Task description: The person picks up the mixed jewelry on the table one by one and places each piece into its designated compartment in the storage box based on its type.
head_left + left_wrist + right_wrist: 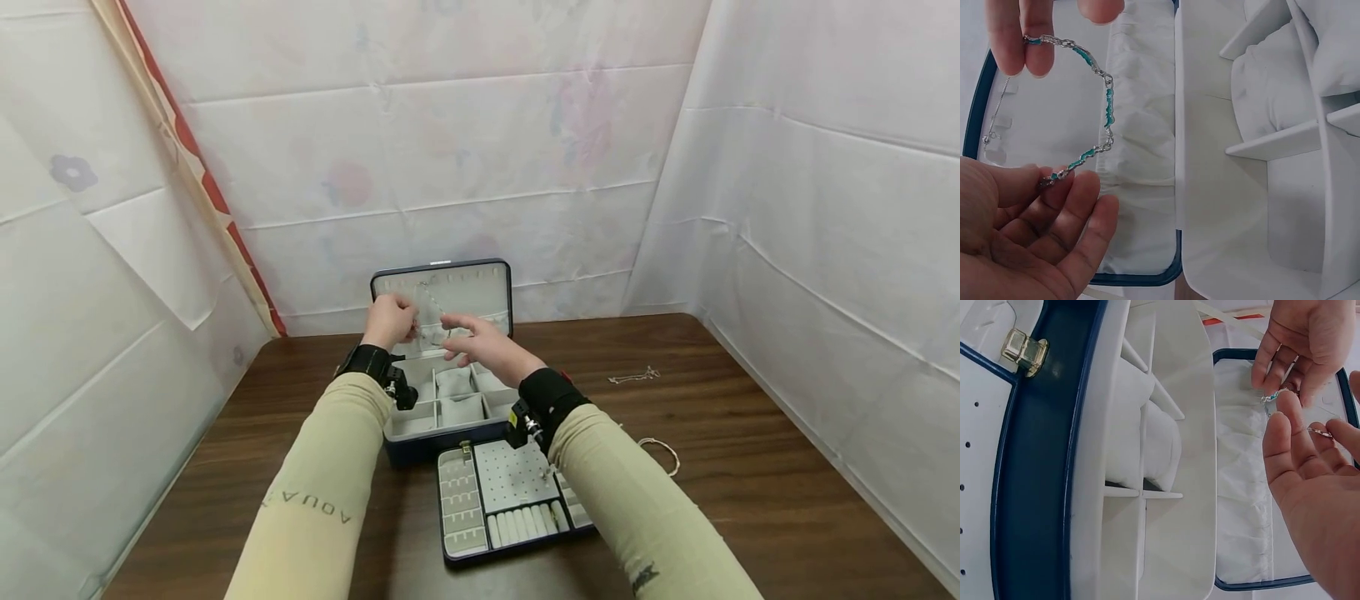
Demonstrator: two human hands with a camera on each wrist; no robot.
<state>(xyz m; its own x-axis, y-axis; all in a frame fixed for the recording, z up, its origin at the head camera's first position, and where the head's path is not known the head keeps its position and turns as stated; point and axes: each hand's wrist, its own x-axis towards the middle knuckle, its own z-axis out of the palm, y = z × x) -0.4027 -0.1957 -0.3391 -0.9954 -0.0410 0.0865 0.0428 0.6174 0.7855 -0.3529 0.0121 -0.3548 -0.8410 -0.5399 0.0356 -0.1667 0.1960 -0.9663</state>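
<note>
In the head view, the left hand (390,321) and right hand (491,346) are raised before the upright lid (491,287) of a navy jewelry box (420,454). A jewelry tray (510,475) is set nearer on the wooden tabletop (315,475); at the right, a fine chain (633,377) and a pale loop (677,462) are laid.

In the left wrist view, a silver link bracelet with teal inlays (1109,106) is suspended between the hands, in front of the lid's gathered pocket (1141,156). Its lower end is pinched by the left thumb and forefinger, the other fingers being loosely bent. Little weight should be felt; the links look rigid but freely jointed, probably smooth and easily snagged or scratched, so it is best gripped by its end links.

In the right wrist view, the opposite end is pinched between the right thumb and fingers.
</note>
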